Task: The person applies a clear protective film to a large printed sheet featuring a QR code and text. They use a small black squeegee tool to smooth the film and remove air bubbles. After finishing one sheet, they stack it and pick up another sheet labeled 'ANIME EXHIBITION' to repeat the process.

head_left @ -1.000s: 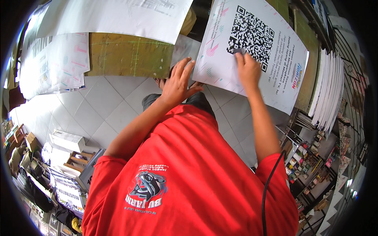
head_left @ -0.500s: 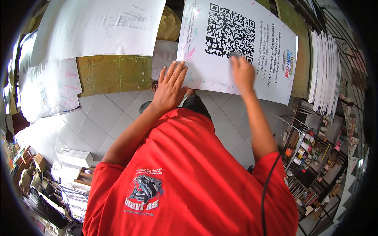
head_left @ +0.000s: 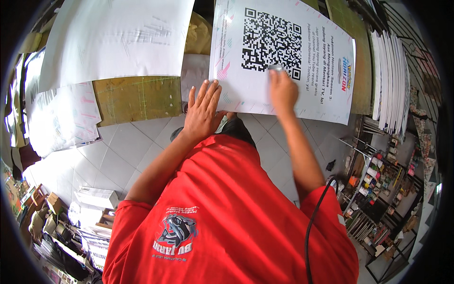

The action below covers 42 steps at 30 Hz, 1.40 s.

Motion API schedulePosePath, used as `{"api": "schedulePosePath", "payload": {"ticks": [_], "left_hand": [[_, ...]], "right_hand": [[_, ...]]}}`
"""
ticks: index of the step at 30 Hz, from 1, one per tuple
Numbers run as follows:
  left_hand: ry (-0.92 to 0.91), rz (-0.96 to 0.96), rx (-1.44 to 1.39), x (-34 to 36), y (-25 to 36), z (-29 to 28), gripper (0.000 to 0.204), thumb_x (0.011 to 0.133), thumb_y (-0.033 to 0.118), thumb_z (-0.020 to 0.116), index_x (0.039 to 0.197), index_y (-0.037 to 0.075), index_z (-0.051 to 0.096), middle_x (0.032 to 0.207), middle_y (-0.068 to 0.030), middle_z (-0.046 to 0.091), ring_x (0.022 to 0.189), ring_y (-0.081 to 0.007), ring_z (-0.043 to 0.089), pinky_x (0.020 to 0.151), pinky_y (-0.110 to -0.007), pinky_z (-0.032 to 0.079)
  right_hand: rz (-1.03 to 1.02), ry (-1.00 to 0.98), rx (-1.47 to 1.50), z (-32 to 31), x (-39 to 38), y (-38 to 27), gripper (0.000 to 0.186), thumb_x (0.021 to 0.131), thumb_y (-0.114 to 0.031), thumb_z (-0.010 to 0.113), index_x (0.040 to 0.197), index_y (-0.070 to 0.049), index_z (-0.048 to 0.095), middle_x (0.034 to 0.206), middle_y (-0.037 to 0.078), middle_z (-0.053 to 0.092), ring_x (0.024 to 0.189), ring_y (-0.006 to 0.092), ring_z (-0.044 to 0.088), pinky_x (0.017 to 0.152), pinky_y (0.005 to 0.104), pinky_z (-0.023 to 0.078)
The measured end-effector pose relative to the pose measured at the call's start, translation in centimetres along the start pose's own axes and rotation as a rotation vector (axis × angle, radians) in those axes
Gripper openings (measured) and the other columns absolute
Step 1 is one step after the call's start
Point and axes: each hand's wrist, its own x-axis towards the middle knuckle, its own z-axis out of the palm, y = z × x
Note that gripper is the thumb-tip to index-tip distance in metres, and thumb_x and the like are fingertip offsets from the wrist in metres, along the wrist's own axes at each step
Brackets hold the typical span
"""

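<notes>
A white poster (head_left: 321, 94) with a large black square code and pastel streaks lies on the work surface ahead of me. My left hand (head_left: 201, 109) rests open at the poster's near left corner, fingers apart and lying flat, over its edge and the pale surface beside it. My right hand (head_left: 283, 92) is closed on a small grey flat tool (head_left: 276, 67), which is against the poster at the lower part of the printed code.
White sheets (head_left: 113, 38) cover the left side of the marked olive board (head_left: 137, 102). A stack of white sheets (head_left: 388, 83) stands at the right. Below are the tiled floor (head_left: 123, 156), a white box (head_left: 97, 196), and a cluttered rack (head_left: 373, 180).
My right hand with the grey tool has moved slightly across the lower printed code. The view has shifted, so the poster appears further left. My left hand stays at the poster's near edge.
</notes>
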Motion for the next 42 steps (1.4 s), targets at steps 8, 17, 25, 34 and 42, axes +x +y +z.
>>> {"api": "schedulePosePath", "payload": {"ticks": [8, 17, 25, 34, 42], "left_hand": [[0.11, 0.032, -0.051, -0.2, -0.1, 0.2, 0.076, 0.082, 0.033, 0.062, 0.14, -0.004, 0.029, 0.149, -0.0229, 0.026, 0.139, -0.0411, 0.021, 0.111, -0.056, 0.014], [-0.138, 0.082, 0.073, 2.6, 1.2, -2.0, 0.069, 0.082, 0.029, 0.06, 0.141, 0.002, 0.034, 0.151, -0.0196, 0.024, 0.14, -0.0391, 0.02, 0.111, -0.057, 0.014], [-0.171, 0.097, 0.173, 2.5, 0.9, -2.0, 0.065, 0.087, 0.03, 0.053, 0.142, 0.002, 0.033, 0.151, -0.0203, 0.025, 0.141, -0.0393, 0.019, 0.112, -0.057, 0.012], [-0.09, 0.116, -0.011, 2.4, 0.4, -0.6, 0.068, 0.089, 0.031, 0.049, 0.142, -0.004, 0.027, 0.149, -0.0244, 0.025, 0.14, -0.0405, 0.019, 0.112, -0.056, 0.01], [-0.174, 0.101, 0.158, 3.0, 1.5, -1.9, 0.08, 0.077, 0.03, 0.068, 0.14, -0.001, 0.031, 0.15, -0.0222, 0.025, 0.14, -0.0389, 0.021, 0.111, -0.055, 0.014]], "right_hand": [[-0.307, -0.187, 0.163, 0.0, -2.1, -7.1, 0.026, 0.088, -0.028, 0.059, 0.075, -0.006, 0.062, 0.066, 0.014, 0.063, 0.062, 0.0325, 0.061, 0.058, 0.043, 0.045], [0.481, 0.169, -0.293, -9.8, -2.4, 24.9, 0.045, 0.093, -0.044, 0.047, 0.084, -0.002, 0.063, 0.082, 0.023, 0.065, 0.077, 0.043, 0.062, 0.068, 0.0498, 0.047], [0.393, 0.003, -0.099, -4.5, -2.6, 9.7, 0.035, 0.091, -0.037, 0.053, 0.08, -0.005, 0.061, 0.068, 0.018, 0.063, 0.065, 0.0372, 0.063, 0.062, 0.0487, 0.048], [-0.156, 0.069, 0.163, 0.1, -4.8, -6.4, 0.027, 0.081, -0.027, 0.067, 0.062, -0.009, 0.059, 0.057, 0.01, 0.059, 0.054, 0.0279, 0.06, 0.054, 0.0419, 0.044], [0.55, 0.168, -0.249, -10.6, -2.3, 26.1, 0.043, 0.094, -0.043, 0.048, 0.083, -0.004, 0.063, 0.08, 0.019, 0.065, 0.077, 0.0397, 0.063, 0.066, 0.0487, 0.047]]}}
